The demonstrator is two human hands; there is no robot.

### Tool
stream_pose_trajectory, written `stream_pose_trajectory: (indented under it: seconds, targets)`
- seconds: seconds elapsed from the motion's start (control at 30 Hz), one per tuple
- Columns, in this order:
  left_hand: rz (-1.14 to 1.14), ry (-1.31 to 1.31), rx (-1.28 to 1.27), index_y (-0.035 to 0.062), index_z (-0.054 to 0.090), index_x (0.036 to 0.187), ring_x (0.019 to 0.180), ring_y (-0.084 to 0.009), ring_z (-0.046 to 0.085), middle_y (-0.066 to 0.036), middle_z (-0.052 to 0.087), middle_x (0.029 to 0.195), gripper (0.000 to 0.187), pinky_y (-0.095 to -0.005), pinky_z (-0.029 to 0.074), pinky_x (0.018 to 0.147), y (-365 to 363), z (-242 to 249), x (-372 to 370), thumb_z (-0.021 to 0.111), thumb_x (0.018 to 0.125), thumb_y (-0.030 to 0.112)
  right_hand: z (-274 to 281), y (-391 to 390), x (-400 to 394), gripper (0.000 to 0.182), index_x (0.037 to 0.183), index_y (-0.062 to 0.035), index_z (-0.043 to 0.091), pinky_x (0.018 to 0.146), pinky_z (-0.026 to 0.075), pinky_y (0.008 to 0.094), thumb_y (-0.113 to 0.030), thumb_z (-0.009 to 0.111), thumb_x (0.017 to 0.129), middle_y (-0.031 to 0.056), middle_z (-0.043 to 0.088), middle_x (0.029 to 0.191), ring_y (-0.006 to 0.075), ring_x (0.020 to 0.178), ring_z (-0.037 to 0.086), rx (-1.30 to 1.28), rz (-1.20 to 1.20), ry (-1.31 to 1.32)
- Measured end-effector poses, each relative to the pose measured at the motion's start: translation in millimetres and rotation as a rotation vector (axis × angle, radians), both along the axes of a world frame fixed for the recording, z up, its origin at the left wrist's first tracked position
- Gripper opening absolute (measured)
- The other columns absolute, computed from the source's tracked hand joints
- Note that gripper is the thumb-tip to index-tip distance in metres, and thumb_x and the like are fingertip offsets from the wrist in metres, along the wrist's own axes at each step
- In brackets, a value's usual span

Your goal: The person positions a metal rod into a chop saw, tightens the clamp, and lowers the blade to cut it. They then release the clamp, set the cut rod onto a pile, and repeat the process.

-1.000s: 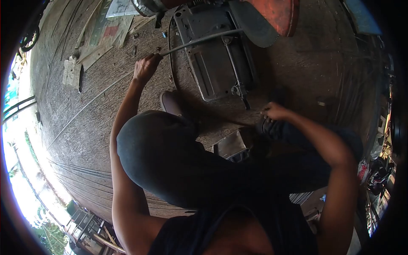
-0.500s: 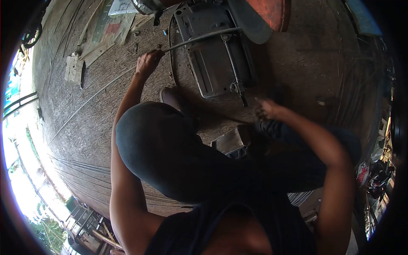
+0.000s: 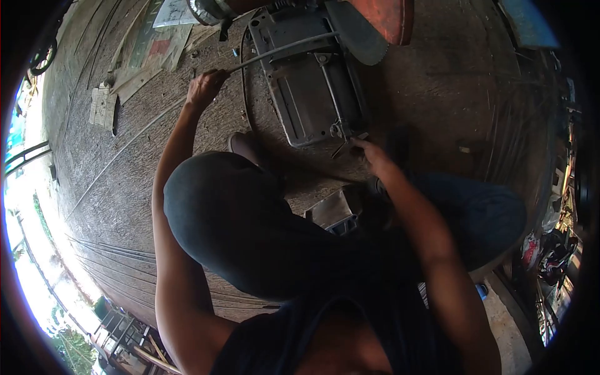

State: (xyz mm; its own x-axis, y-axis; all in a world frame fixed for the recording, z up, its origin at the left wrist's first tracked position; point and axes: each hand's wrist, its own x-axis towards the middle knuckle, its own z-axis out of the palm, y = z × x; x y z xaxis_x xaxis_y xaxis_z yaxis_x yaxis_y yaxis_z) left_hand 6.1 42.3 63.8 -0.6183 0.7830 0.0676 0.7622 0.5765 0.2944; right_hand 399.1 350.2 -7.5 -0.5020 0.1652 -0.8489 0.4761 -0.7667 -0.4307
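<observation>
Clamped on long rod (image 3: pixel 275 52) with left hand (image 3: pixel 205 89); extending beyond those fingers over machine base (image 3: pixel 304 103) toward grey disc (image 3: pixel 364 39). With right hand (image 3: pixel 373 154), reaching beside screw clamp (image 3: pixel 338 129); finger closure unclear. Best hold rod level, work clamp gently, avoid pinching fingertips.

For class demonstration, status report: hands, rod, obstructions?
Left hand gripping rod; right hand at handle, grip unclear. Rod across base. Disc by rod's far end, contact unclear.

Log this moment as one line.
left hand: gripping long rod | long rod: across machine base | right hand: at crank handle, grip unclear
</observation>
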Motion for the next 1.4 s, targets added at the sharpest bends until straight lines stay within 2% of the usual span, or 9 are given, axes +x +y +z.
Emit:
stream_pose_trajectory:
  seconds: [0.1, 0.17, 0.2, 0.27, 0.37, 0.43, 0.5, 0.67, 1.4]
  targets:
    - [-0.044, 0.011, 0.035, 0.0161, 0.069, 0.106, 0.082, -0.0297, 0.067, -0.006, 0.068, 0.094, 0.017, -0.0402, 0.054, 0.064, -2.8, -11.7, 6.3, 0.061, 0.090, 0.016, -11.7, 0.1, 5.9, 0.026, 0.103, -0.0027, 0.066, 0.079, 0.051, 0.0357, -0.022, 0.070, 0.086, 0.0114, 0.068, 0.099, 0.0216, 0.093, 0.064, 0.446, 0.149, 0.041]
    - [-0.062, -0.007, 0.035, 0.0163, 0.069, 0.106, 0.082, -0.0297, 0.067, -0.006, 0.068, 0.094, 0.018, -0.0401, 0.054, 0.064, -4.1, -11.6, 13.3, 0.062, 0.090, 0.017, 7.5, -4.9, 10.3, 0.031, 0.108, -0.0034, 0.063, 0.077, 0.050, 0.0391, -0.024, 0.070, 0.086, 0.0149, 0.066, 0.101, 0.0263, 0.093, 0.064, 1.029, 0.422, 0.045]
    - [-0.073, -0.021, 0.039, 0.0165, 0.069, 0.107, 0.082, -0.0297, 0.067, -0.006, 0.068, 0.094, 0.018, -0.0400, 0.054, 0.064, -7.7, -11.3, 15.7, 0.062, 0.090, 0.017, 22.2, -13.5, 12.7, 0.031, 0.108, -0.0034, 0.063, 0.077, 0.050, 0.0391, -0.024, 0.070, 0.086, 0.0149, 0.066, 0.101, 0.0263, 0.093, 0.064, 1.020, 0.424, 0.045]
    - [-0.065, -0.009, 0.040, 0.0165, 0.069, 0.107, 0.081, -0.0297, 0.067, -0.006, 0.068, 0.094, 0.019, -0.0399, 0.053, 0.064, -11.1, -15.8, 14.7, 0.062, 0.089, 0.017, 59.5, -33.8, 3.0, 0.037, 0.117, -0.0043, 0.058, 0.075, 0.052, 0.0401, -0.022, 0.067, 0.086, 0.0182, 0.064, 0.104, 0.0317, 0.093, 0.064, 1.710, 0.422, 0.170]
    - [-0.018, 0.005, 0.048, 0.0163, 0.069, 0.107, 0.081, -0.0297, 0.067, -0.006, 0.068, 0.095, 0.019, -0.0399, 0.053, 0.063, -4.4, -10.5, 14.4, 0.062, 0.089, 0.017, 88.7, -58.9, -45.1, 0.044, 0.125, -0.0041, 0.053, 0.076, 0.053, 0.0423, -0.020, 0.064, 0.085, 0.0192, 0.062, 0.108, 0.0362, 0.095, 0.063, 1.413, 0.549, 0.493]
    - [0.016, 0.007, 0.042, 0.0162, 0.069, 0.107, 0.081, -0.0297, 0.067, -0.006, 0.068, 0.095, 0.019, -0.0398, 0.053, 0.063, -2.5, -3.9, 12.9, 0.062, 0.089, 0.017, 99.0, -69.3, -93.4, 0.047, 0.128, -0.0027, 0.050, 0.079, 0.053, 0.0440, -0.020, 0.061, 0.085, 0.0205, 0.062, 0.108, 0.0366, 0.097, 0.064, 1.475, 0.770, 0.333]
    - [0.004, 0.026, 0.040, 0.0166, 0.069, 0.109, 0.082, -0.0296, 0.067, -0.006, 0.068, 0.096, 0.021, -0.0395, 0.053, 0.064, -1.3, -0.2, 6.9, 0.062, 0.089, 0.017, 92.2, -68.4, -145.8, 0.058, 0.137, -0.0018, 0.042, 0.077, 0.053, 0.0469, -0.022, 0.062, 0.086, 0.0236, 0.066, 0.102, 0.0398, 0.090, 0.066, 1.604, 0.668, 0.273]
    - [-0.013, 0.029, 0.019, 0.0160, 0.070, 0.109, 0.083, -0.0298, 0.068, -0.006, 0.069, 0.097, 0.021, -0.0394, 0.054, 0.064, -4.4, -3.0, 7.3, 0.063, 0.090, 0.020, 89.1, -51.0, -228.7, 0.078, 0.146, 0.0039, 0.029, 0.081, 0.053, 0.0480, -0.023, 0.063, 0.081, 0.0263, 0.065, 0.102, 0.0403, 0.093, 0.065, 1.462, 0.856, -0.048]
    - [-0.014, -0.004, 0.077, 0.0147, 0.070, 0.104, 0.077, -0.0304, 0.066, -0.007, 0.067, 0.089, 0.016, -0.0398, 0.052, 0.063, -4.1, -6.3, 17.2, 0.063, 0.091, 0.021, 57.3, -52.1, -221.8, 0.071, 0.141, 0.0026, 0.039, 0.076, 0.056, 0.0433, -0.012, 0.064, 0.077, 0.0186, 0.069, 0.093, 0.0344, 0.088, 0.069, 1.710, 0.887, 0.020]
